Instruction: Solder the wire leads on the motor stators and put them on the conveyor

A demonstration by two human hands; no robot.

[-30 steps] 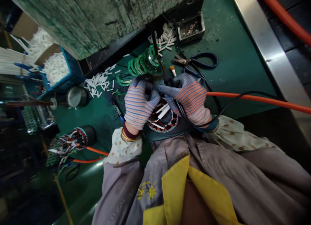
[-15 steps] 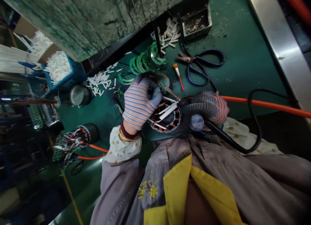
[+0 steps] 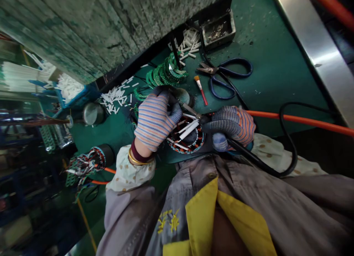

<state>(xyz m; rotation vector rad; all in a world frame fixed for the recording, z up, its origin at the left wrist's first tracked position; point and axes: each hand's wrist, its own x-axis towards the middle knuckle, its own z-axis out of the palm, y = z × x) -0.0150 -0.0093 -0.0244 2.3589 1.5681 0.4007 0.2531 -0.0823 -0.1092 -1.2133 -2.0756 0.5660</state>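
Note:
A round stator (image 3: 199, 140) with orange and blue windings and white sleeves lies at the bench edge, close to my body. My left hand (image 3: 156, 118), in a striped glove with dark fingertips, is closed at its upper left rim; what the fingers pinch is too small to name. My right hand (image 3: 231, 126), gloved too, is wrapped round a soldering iron (image 3: 204, 119) with a thick black cable. The iron's metal tip points up and left, towards my left fingertips, beside a small round tin (image 3: 184, 97).
Scissors (image 3: 218, 72), a red-handled brush (image 3: 201, 90) and a metal tray (image 3: 218, 29) lie beyond the hands. Green curved strips (image 3: 167, 72) and loose white tubes (image 3: 113, 98) are at the left. Another wound stator (image 3: 106, 155) stands at the far left. An orange hose (image 3: 304, 121) runs right.
The whole view has shifted slightly. Both hands keep nearly the same pose at the stator, with the iron still in my right hand.

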